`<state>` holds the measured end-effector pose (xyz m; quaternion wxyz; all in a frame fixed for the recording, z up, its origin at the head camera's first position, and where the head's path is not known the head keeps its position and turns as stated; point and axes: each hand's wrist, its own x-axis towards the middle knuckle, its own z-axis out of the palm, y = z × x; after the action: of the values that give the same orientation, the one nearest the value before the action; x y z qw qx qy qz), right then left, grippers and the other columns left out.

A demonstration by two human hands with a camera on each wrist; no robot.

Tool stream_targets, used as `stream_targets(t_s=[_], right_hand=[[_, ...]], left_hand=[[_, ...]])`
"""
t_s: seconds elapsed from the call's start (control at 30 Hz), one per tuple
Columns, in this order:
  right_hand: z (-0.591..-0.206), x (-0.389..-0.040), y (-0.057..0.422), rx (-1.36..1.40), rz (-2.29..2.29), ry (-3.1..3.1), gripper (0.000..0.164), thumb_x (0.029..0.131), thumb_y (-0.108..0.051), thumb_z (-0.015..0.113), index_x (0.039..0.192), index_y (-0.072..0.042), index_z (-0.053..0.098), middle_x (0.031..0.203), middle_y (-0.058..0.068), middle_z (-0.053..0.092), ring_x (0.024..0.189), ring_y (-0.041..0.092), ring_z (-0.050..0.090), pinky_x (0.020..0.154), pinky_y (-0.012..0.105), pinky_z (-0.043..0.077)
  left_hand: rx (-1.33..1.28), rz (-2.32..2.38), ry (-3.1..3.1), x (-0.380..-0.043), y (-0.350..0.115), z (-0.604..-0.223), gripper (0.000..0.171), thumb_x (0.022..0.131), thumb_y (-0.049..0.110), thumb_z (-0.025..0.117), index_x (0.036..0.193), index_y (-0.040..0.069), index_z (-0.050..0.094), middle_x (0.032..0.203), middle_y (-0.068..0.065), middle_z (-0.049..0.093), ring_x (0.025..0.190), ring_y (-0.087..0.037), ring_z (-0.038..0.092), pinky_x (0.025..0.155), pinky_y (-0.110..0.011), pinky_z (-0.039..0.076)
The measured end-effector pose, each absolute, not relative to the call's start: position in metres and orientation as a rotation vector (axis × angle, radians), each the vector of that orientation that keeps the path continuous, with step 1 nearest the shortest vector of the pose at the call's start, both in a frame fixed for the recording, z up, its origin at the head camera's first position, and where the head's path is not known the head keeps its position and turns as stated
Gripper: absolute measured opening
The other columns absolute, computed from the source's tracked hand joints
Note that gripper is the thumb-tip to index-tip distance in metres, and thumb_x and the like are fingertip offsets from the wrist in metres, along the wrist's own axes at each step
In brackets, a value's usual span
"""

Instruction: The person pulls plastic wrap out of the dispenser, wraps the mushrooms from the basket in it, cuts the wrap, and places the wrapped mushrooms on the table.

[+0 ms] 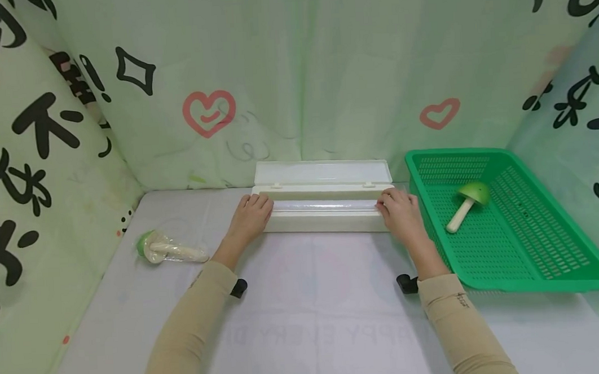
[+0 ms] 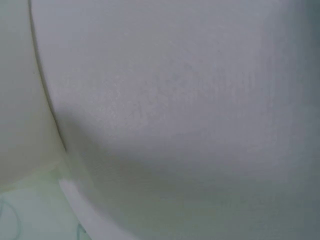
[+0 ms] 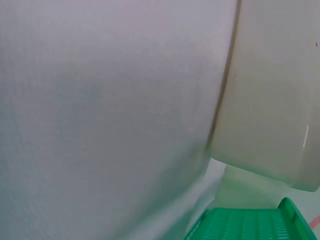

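Note:
A long white cling film dispenser (image 1: 327,222) lies across the back of the table with its lid (image 1: 324,171) tipped back. A shiny strip of cling film (image 1: 326,206) runs along its opening. My left hand (image 1: 250,215) is at the dispenser's left end, its curled fingers pinching the film there. At the opposite end my right hand (image 1: 399,213) pinches the film between thumb and fingers. The wrist views show only the dispenser's pale side, on the left wrist (image 2: 22,100) and right wrist (image 3: 270,95), with fingers out of frame.
On the left lies a green-capped toy mushroom (image 1: 168,249) wrapped in clear film. A green plastic basket (image 1: 506,255) stands on the right, close to my right forearm, holding another green-capped mushroom (image 1: 467,203). Green fabric walls (image 1: 349,66) enclose the white-covered table (image 1: 306,322).

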<state>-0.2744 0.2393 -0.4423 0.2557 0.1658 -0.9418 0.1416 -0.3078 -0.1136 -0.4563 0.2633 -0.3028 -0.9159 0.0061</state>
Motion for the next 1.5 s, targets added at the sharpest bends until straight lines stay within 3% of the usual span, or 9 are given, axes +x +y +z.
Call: stream_targets(t_s=[0.43, 1.5], right_hand=[[-0.446, -0.283, 0.232, 0.367, 0.228, -2.439, 0.006, 0.089, -0.007, 0.056, 0.089, -0.002, 0.054, 0.096, 0.012, 0.054, 0.085, 0.032, 0.05, 0.082, 0.047, 0.035], [-0.413, -0.284, 0.229, 0.346, 0.176, -2.312, 0.012, 0.091, -0.014, 0.052, 0.088, -0.002, 0.053, 0.092, 0.013, 0.053, 0.082, 0.033, 0.047, 0.081, 0.049, 0.035]], left_hand=[[-0.744, 0.173, -2.273, -0.311, -0.109, -0.457, 0.012, 0.092, 0.009, 0.04, 0.09, 0.006, 0.051, 0.089, -0.006, 0.049, 0.083, -0.023, 0.049, 0.081, -0.037, 0.039], [-0.783, 0.174, -2.147, -0.315, -0.119, -0.424, 0.006, 0.089, 0.004, 0.045, 0.089, 0.002, 0.05, 0.086, -0.008, 0.051, 0.08, -0.025, 0.052, 0.078, -0.038, 0.042]])
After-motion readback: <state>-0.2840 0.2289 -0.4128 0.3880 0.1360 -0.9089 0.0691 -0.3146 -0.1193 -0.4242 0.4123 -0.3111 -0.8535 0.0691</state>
